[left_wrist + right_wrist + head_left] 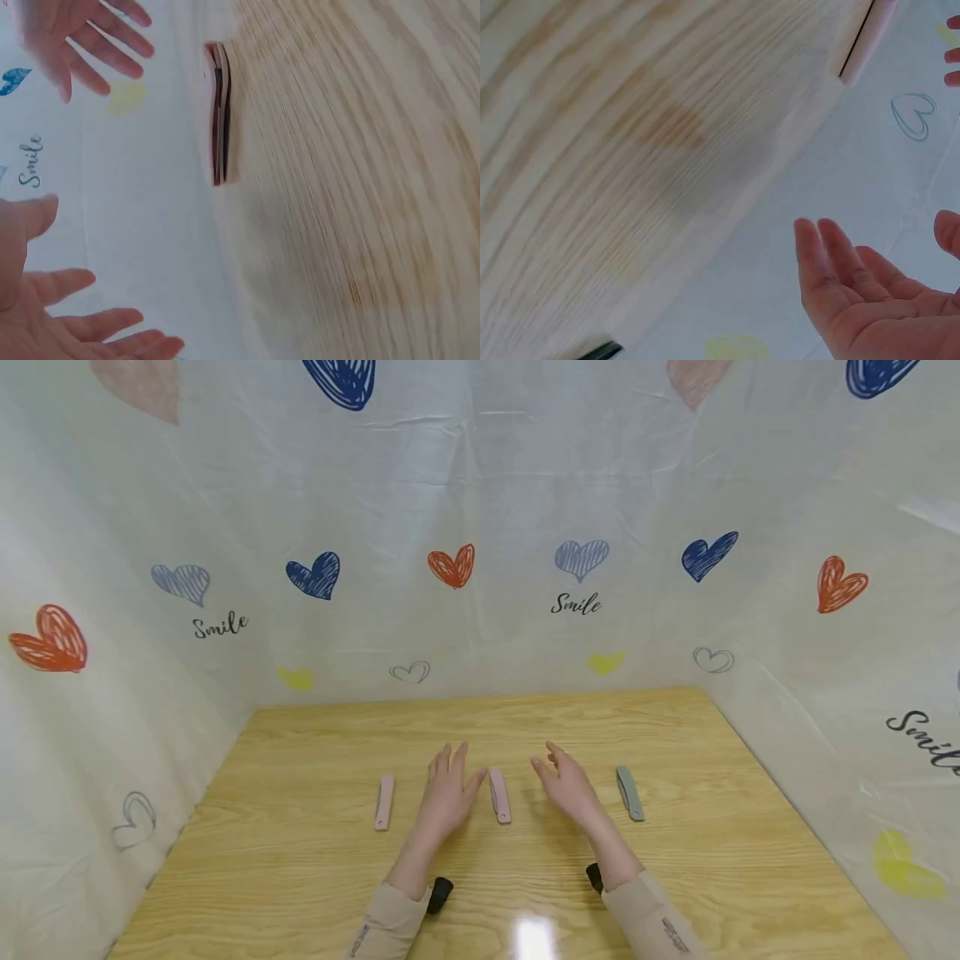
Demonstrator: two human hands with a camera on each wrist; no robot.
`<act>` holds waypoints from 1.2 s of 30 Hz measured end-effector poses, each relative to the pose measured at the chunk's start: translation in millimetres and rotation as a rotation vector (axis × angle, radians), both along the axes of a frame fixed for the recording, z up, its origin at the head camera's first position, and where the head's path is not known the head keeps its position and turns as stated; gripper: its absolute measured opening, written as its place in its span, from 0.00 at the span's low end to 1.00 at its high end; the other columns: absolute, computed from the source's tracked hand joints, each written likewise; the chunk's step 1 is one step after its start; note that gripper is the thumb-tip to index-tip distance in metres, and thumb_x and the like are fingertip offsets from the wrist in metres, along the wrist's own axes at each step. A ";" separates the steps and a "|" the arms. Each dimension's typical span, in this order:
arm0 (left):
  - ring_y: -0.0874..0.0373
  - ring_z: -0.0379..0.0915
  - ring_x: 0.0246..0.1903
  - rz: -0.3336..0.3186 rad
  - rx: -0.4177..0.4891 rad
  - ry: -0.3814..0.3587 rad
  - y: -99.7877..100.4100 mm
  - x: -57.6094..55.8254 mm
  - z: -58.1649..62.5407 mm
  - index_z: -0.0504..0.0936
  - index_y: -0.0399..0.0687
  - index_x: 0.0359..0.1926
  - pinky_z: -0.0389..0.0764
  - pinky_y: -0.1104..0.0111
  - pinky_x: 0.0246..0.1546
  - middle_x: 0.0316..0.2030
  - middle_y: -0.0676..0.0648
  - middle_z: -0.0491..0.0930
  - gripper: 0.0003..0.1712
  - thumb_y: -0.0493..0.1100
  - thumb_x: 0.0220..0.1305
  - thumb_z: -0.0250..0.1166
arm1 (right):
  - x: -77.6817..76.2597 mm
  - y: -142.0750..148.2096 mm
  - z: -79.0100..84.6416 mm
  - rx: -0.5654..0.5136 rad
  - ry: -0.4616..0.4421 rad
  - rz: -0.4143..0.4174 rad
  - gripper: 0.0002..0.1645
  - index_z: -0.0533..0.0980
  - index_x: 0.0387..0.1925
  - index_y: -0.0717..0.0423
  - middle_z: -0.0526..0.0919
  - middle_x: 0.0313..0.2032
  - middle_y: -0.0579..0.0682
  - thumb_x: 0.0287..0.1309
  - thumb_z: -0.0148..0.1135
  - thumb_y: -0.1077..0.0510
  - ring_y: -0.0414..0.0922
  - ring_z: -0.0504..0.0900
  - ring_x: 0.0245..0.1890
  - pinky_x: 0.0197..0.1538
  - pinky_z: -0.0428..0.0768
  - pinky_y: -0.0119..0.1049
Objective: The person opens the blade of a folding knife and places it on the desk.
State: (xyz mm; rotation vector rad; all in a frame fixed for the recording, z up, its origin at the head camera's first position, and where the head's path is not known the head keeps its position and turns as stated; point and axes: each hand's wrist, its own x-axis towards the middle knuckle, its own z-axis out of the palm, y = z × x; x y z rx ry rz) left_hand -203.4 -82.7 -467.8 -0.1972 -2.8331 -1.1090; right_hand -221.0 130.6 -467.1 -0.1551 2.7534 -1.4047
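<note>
Three slim folded pocket knives lie apart in a row on the wooden table (315, 877). The left one is pale pink (384, 803), the middle one is pink (500, 797) and the right one is grey-green (630, 793). My left hand (444, 797) is between the two pink knives, fingers spread and thumb near the middle knife's far end. Between the middle and grey-green knives is my right hand (568, 787), its fingers extended and holding nothing. In the left wrist view a pink knife (213, 116) shows a dark slot along its edge.
A white sheet (510, 635) printed with hearts and "Smile" hangs behind the table and along both sides. Black wrist straps (439, 895) show at the sleeves. A bright light reflection (534, 937) lies near the table's front.
</note>
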 end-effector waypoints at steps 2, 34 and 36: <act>0.31 0.53 0.67 0.021 0.078 0.009 2.6 -1.0 1.9 0.60 0.35 0.71 0.65 0.38 0.62 0.67 0.27 0.57 0.34 0.51 0.74 0.54 | -2.8 -1.7 0.7 -0.079 -0.055 -0.033 0.36 0.60 0.70 0.66 0.72 0.61 0.68 0.72 0.51 0.47 0.64 0.71 0.60 0.58 0.75 0.58; 0.56 0.77 0.33 0.189 0.747 -0.370 36.2 -17.7 -29.1 0.70 0.20 0.57 0.83 0.69 0.34 0.43 0.31 0.80 0.24 0.26 0.59 0.57 | -18.8 -31.6 -17.5 -0.529 -0.467 0.026 0.29 0.61 0.63 0.79 0.72 0.57 0.72 0.69 0.51 0.61 0.56 0.80 0.49 0.52 0.82 0.48; 0.55 0.77 0.34 0.192 0.732 -0.364 37.7 -17.9 -30.7 0.71 0.20 0.57 0.84 0.68 0.35 0.44 0.29 0.79 0.24 0.26 0.58 0.57 | -18.0 -32.2 -17.4 -0.544 -0.476 0.033 0.30 0.59 0.64 0.80 0.70 0.58 0.73 0.70 0.51 0.62 0.54 0.80 0.48 0.51 0.82 0.48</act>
